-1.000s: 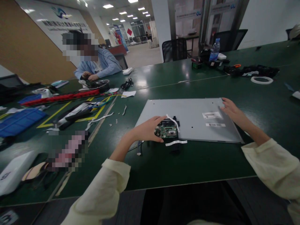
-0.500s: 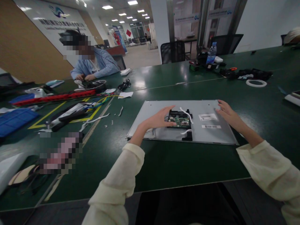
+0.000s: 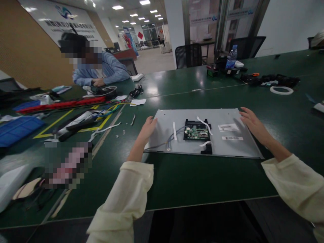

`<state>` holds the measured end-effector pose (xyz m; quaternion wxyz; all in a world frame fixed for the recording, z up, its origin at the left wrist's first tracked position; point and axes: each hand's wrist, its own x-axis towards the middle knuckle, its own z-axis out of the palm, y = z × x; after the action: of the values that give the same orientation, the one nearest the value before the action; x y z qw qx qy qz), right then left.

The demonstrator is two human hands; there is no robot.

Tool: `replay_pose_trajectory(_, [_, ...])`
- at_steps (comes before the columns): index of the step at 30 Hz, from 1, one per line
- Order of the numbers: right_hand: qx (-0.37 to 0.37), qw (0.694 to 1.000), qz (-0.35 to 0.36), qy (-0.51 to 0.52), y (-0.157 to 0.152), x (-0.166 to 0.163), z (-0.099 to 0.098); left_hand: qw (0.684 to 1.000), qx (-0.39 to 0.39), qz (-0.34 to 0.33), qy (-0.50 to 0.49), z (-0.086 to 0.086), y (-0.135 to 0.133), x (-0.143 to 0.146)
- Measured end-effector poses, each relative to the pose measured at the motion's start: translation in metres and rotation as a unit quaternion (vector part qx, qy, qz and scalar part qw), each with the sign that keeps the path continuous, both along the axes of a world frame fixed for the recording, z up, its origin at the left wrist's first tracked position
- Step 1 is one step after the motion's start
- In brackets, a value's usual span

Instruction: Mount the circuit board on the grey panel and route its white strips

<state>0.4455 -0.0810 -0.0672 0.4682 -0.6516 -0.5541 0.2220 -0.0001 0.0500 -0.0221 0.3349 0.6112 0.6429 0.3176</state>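
Note:
A grey metal panel (image 3: 227,145) lies flat on the green table (image 3: 192,179) in front of me. A small green circuit board (image 3: 197,132) on a black backing sits on the panel's middle, with white tape strips and thin grey wires (image 3: 162,144) running left from it. My left hand (image 3: 148,128) rests flat at the panel's left edge, fingers apart, holding nothing. My right hand (image 3: 251,123) lies on the panel's right edge near two white labels (image 3: 228,127), fingers spread.
A person in a blue top (image 3: 101,71) works at the far left of the table. Red strips (image 3: 63,105), cables and blue trays (image 3: 17,128) clutter the left side. A water bottle (image 3: 232,56), black parts and a white ring (image 3: 281,90) lie at the back right.
My left hand carried the circuit board from the panel's near edge onto its middle, let go, and moved to the panel's left edge. My right hand stayed on the right edge.

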Motion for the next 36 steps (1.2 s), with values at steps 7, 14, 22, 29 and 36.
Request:
replay_pose_trajectory(7, [-0.016,1.0,0.024,0.012,-0.006,-0.005,0.011,0.996,-0.01,0.002,0.089,0.015,-0.029,-0.005])
replay_pose_trajectory(14, [-0.024,0.999,0.038,0.021,-0.011,-0.014,0.017,0.954,-0.012,-0.012,0.3,0.03,-0.061,-0.009])
replay_pose_trajectory(22, [-0.039,0.997,0.049,0.035,-0.016,-0.017,0.019,0.913,-0.031,-0.037,0.405,0.042,-0.098,-0.004])
replay_pose_trajectory(29, [-0.035,0.998,0.046,0.002,-0.018,-0.015,0.017,0.915,-0.014,-0.054,0.4,0.042,-0.113,-0.013])
replay_pose_trajectory(36, [-0.038,0.998,0.016,-0.052,-0.02,-0.013,0.016,0.92,-0.011,-0.043,0.389,0.04,-0.12,-0.015])
